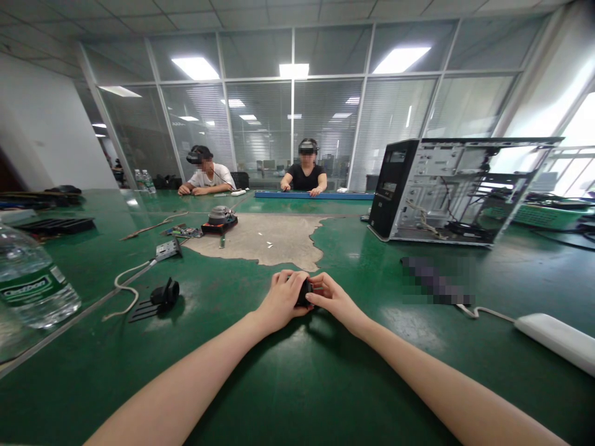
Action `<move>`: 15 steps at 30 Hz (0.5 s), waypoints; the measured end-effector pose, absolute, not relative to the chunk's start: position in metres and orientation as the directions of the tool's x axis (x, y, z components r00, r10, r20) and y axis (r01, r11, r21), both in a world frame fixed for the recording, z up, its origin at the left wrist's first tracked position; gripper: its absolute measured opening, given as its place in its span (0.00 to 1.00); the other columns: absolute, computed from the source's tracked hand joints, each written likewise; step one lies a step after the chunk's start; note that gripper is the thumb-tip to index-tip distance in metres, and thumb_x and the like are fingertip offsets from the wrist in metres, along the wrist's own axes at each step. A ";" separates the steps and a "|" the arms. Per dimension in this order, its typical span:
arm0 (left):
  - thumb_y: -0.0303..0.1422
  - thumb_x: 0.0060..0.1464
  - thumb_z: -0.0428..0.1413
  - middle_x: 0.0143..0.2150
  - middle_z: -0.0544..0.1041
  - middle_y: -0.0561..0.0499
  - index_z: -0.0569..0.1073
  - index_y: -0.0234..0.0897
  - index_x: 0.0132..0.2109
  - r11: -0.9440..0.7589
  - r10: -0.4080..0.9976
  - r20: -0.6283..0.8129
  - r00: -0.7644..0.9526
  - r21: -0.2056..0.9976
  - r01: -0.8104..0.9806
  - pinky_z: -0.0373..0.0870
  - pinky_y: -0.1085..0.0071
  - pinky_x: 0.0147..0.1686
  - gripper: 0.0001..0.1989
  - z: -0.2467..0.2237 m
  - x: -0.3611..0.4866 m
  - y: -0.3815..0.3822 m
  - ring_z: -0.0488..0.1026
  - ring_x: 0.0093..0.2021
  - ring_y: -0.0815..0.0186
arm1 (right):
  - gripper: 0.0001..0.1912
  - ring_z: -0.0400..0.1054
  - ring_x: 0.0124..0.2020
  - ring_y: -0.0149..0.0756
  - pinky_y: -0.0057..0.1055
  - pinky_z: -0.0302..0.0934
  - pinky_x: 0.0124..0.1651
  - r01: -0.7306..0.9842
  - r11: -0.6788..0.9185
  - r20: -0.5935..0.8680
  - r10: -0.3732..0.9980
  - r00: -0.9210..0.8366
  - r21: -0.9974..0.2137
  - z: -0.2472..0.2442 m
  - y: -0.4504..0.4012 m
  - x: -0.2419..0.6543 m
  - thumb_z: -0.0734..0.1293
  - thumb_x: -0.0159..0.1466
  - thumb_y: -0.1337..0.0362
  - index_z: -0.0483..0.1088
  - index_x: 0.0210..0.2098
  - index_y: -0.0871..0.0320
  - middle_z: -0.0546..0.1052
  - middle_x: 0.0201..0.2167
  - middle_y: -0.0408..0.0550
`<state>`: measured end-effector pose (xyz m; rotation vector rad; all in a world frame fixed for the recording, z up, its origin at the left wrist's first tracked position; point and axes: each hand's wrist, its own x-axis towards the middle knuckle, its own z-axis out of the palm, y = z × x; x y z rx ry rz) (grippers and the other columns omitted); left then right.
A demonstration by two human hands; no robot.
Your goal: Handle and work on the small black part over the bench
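A small black object (303,293) sits between my two hands, low over the green table (260,384); its far side is hidden. My left hand (282,298) is wrapped round its left side and top. From the right, my right hand (331,296) grips it with curled fingers and thumb. Beyond the hands lies a bare grey-beige patch (288,238) of the tabletop with small white scraps. To the left, a black part with flat prongs (162,297) rests on the table.
An open computer case (395,192) stands at the right, with a white box (558,337) nearer. A water bottle (32,285) is at the left. A metal part on a black and red base (220,220) lies farther back. Two people (214,176) sit across the table.
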<state>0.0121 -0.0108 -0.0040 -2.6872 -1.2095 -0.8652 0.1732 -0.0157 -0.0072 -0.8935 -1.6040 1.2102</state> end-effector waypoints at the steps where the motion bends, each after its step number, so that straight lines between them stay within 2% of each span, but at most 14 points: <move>1: 0.35 0.41 0.59 0.48 0.65 0.48 0.57 0.39 0.49 -0.690 0.666 0.522 0.533 0.158 0.706 0.53 0.61 0.46 0.28 -0.004 0.012 -0.011 0.57 0.48 0.58 | 0.14 0.64 0.35 0.31 0.31 0.61 0.38 0.021 0.255 0.234 0.917 -0.322 -0.967 -0.008 -0.016 0.173 0.66 0.52 0.59 0.61 0.35 0.56 0.68 0.34 0.43; 5: 0.38 0.43 0.58 0.47 0.65 0.48 0.57 0.39 0.48 -0.695 0.660 0.527 0.536 0.160 0.701 0.53 0.60 0.45 0.26 -0.003 0.013 -0.011 0.57 0.48 0.57 | 0.13 0.64 0.34 0.30 0.30 0.61 0.36 0.011 0.241 0.225 0.922 -0.314 -0.970 -0.011 -0.015 0.173 0.64 0.54 0.57 0.62 0.36 0.56 0.68 0.33 0.43; 10: 0.37 0.42 0.59 0.48 0.65 0.48 0.56 0.39 0.49 -0.691 0.666 0.523 0.532 0.165 0.703 0.53 0.60 0.45 0.28 -0.003 0.012 -0.011 0.57 0.48 0.57 | 0.16 0.64 0.36 0.32 0.31 0.61 0.37 0.037 0.212 0.193 0.938 -0.288 -0.977 -0.011 -0.014 0.173 0.65 0.53 0.56 0.64 0.39 0.56 0.69 0.37 0.46; 15: 0.36 0.41 0.59 0.48 0.65 0.48 0.57 0.39 0.49 -0.690 0.667 0.522 0.531 0.166 0.704 0.53 0.61 0.45 0.28 -0.003 0.012 -0.012 0.58 0.48 0.57 | 0.15 0.65 0.35 0.32 0.32 0.60 0.38 -0.002 0.211 0.199 0.918 -0.343 -0.977 -0.005 -0.016 0.174 0.67 0.50 0.59 0.63 0.36 0.57 0.69 0.36 0.45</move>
